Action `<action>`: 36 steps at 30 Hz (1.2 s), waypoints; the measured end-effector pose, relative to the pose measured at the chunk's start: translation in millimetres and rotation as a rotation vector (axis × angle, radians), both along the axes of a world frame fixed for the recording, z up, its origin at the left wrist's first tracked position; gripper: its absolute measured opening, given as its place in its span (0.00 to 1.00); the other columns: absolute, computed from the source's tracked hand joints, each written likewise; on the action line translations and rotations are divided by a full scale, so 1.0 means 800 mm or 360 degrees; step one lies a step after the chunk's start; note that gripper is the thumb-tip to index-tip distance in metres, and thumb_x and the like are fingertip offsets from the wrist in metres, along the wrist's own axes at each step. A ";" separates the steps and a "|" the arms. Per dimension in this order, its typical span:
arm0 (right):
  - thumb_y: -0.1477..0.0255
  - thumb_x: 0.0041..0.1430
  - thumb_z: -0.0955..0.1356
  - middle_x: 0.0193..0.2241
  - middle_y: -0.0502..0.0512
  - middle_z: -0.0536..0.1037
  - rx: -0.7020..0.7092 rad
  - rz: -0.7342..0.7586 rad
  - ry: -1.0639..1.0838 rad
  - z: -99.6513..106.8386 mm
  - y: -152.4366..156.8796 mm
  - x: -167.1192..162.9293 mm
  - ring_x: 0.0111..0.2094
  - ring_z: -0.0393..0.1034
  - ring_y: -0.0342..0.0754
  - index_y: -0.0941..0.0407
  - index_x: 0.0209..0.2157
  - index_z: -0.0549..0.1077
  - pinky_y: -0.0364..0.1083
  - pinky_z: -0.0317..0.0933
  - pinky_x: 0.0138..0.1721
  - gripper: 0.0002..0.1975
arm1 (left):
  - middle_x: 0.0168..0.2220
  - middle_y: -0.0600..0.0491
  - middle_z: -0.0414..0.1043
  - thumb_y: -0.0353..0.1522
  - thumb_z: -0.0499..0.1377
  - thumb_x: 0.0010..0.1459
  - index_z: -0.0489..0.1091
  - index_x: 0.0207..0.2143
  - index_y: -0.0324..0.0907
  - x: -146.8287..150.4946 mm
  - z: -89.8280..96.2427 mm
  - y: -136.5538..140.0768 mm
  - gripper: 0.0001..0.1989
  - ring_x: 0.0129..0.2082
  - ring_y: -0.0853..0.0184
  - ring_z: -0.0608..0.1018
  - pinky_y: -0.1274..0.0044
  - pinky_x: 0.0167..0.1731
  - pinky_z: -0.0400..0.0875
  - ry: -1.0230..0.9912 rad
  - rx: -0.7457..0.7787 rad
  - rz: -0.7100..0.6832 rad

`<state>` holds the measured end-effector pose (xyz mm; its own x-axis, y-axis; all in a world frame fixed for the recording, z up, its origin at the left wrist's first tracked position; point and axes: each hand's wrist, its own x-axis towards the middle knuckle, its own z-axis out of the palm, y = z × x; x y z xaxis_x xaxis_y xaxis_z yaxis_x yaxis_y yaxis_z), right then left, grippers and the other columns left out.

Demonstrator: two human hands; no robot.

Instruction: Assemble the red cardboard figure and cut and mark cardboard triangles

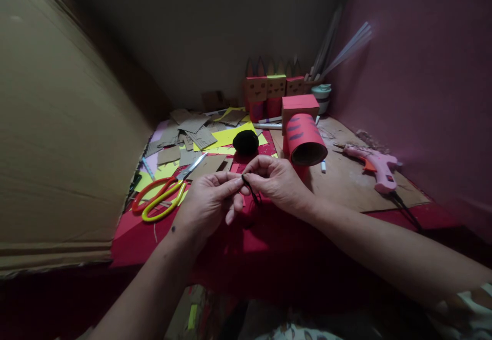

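Your red-covered table [269,247] is stretching before you, with a large cardboard panel [65,124] standing at 9 o'clock and a purple wall [418,73] rising at 2. Your left hand [209,196] is pinching a thin black strand [252,190] between thumb and forefinger, its other fingers curling loosely. Your right hand [279,181] is meeting it, thumb and fingertips closing on the same strand, whose loop is dangling toward 5 o'clock. From your hands, a black ball [246,142] is sitting at 12, a red tube [305,134] is jutting at 2, a pink glue gun [371,161] is resting on a cardboard sheet [346,188] at 3, and scissors [179,178] are lying at 9.
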<state>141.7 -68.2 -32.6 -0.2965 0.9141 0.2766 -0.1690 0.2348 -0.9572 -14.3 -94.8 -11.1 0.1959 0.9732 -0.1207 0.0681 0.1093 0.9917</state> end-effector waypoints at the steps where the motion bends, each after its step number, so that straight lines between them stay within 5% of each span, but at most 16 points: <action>1: 0.75 0.53 0.71 0.23 0.45 0.75 0.0013 -0.0014 -0.0009 0.000 0.000 0.000 0.26 0.69 0.39 0.56 0.27 0.72 0.41 0.64 0.30 0.03 | 0.12 0.57 0.66 0.37 0.61 0.53 0.71 0.26 0.39 0.000 0.000 -0.001 0.10 0.08 0.75 0.62 0.83 0.09 0.55 0.0064 0.0035 0.0010; 5: 0.75 0.52 0.72 0.24 0.46 0.76 -0.0024 -0.0028 -0.0006 0.001 0.001 0.000 0.26 0.69 0.39 0.57 0.27 0.73 0.41 0.63 0.29 0.03 | 0.15 0.57 0.67 0.38 0.60 0.54 0.71 0.27 0.40 0.002 -0.001 -0.006 0.10 0.11 0.73 0.63 0.80 0.12 0.56 0.0400 0.0334 0.0150; 8: 0.75 0.51 0.72 0.21 0.45 0.73 -0.0139 0.0001 0.0061 0.001 0.002 -0.001 0.22 0.66 0.37 0.57 0.26 0.73 0.39 0.60 0.24 0.04 | 0.25 0.53 0.72 0.34 0.61 0.51 0.73 0.28 0.41 0.003 -0.003 -0.006 0.06 0.23 0.70 0.69 0.78 0.23 0.61 0.0671 0.0728 0.0349; 14: 0.69 0.47 0.76 0.13 0.41 0.66 -0.0432 0.0112 0.0337 0.001 0.005 -0.002 0.13 0.53 0.34 0.57 0.24 0.71 0.37 0.43 0.13 0.11 | 0.39 0.45 0.76 0.32 0.57 0.53 0.76 0.33 0.41 -0.006 -0.003 -0.003 0.09 0.32 0.65 0.74 0.74 0.30 0.64 0.1082 0.1260 0.0413; 16: 0.69 0.45 0.77 0.12 0.41 0.65 -0.0532 0.0146 0.0404 0.002 0.005 -0.001 0.12 0.51 0.34 0.57 0.24 0.71 0.37 0.40 0.12 0.12 | 0.32 0.48 0.76 0.30 0.56 0.54 0.74 0.37 0.40 -0.009 0.000 -0.004 0.09 0.27 0.67 0.74 0.75 0.28 0.67 0.0917 0.1105 0.0418; 19: 0.69 0.43 0.78 0.12 0.41 0.66 -0.0598 0.0196 0.0473 0.003 0.005 0.000 0.11 0.50 0.33 0.58 0.25 0.72 0.36 0.39 0.12 0.13 | 0.18 0.57 0.71 0.32 0.58 0.55 0.70 0.44 0.39 -0.011 0.008 -0.008 0.13 0.15 0.71 0.69 0.79 0.17 0.63 0.0342 0.0437 0.0274; 23: 0.69 0.42 0.80 0.14 0.44 0.70 -0.0616 0.0253 0.0491 0.005 0.005 0.001 0.11 0.51 0.32 0.58 0.26 0.73 0.36 0.40 0.12 0.15 | 0.15 0.53 0.74 0.32 0.62 0.54 0.67 0.48 0.36 -0.010 0.015 -0.010 0.20 0.08 0.73 0.66 0.84 0.09 0.57 -0.0156 -0.0056 -0.0070; 30: 0.67 0.41 0.80 0.14 0.47 0.73 -0.0601 0.0250 0.0495 0.003 0.008 0.001 0.11 0.55 0.33 0.59 0.26 0.74 0.35 0.41 0.12 0.16 | 0.19 0.49 0.77 0.32 0.63 0.55 0.68 0.44 0.37 -0.009 -0.003 -0.004 0.15 0.12 0.69 0.73 0.83 0.12 0.68 -0.0375 -0.0146 -0.0210; 36: 0.67 0.41 0.80 0.16 0.46 0.74 -0.0690 0.0277 0.0477 0.004 0.007 0.000 0.12 0.55 0.34 0.58 0.26 0.73 0.36 0.41 0.12 0.16 | 0.19 0.50 0.76 0.34 0.64 0.57 0.69 0.38 0.38 -0.009 -0.008 -0.004 0.10 0.12 0.70 0.73 0.84 0.11 0.67 -0.0359 -0.0177 -0.0219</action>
<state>141.8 -63.0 -29.8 -0.4197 0.9075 -0.0189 -0.4498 -0.2260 -0.8641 -21.7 -98.4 -17.7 0.3590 0.9189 -0.1634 -0.1311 0.2230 0.9660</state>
